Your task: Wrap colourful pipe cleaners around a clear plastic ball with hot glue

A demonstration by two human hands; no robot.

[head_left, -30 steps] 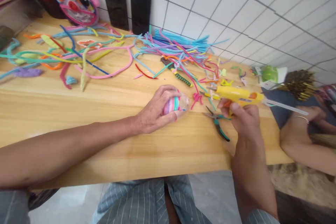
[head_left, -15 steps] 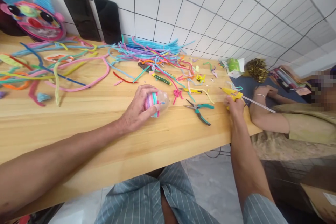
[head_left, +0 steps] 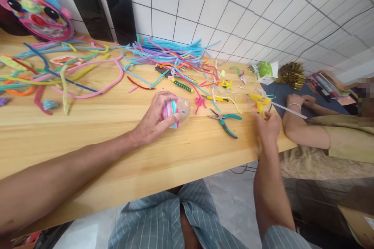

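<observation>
My left hand [head_left: 159,118] is wrapped round a clear, rounded plastic piece [head_left: 183,113] banded with pink, purple and turquoise fuzzy strips. Its clear end points right. At the right, my right hand [head_left: 268,125] is at the lower end of the handle of a yellow glue gun [head_left: 260,100]; its curled fingers are partly hidden, so whether they grip the handle is unclear. A white glue stick [head_left: 289,109] sticks out of the gun's back. Between my hands lie open teal-handled pliers [head_left: 223,118], with a yellow cutter [head_left: 217,99] just above them.
Pipe cleaners [head_left: 172,52] are bundled by the tiled wall, with loose ones [head_left: 96,94] at the left. Two dark phones [head_left: 121,17] lean near a decorated face [head_left: 48,23]. A person's forearm [head_left: 306,134] rests at the right, near gold tinsel [head_left: 292,74].
My right hand has shifted down and back along the glue gun, showing more of its handle and orange trigger. My left hand keeps its hold. The whole view has shifted slightly.
</observation>
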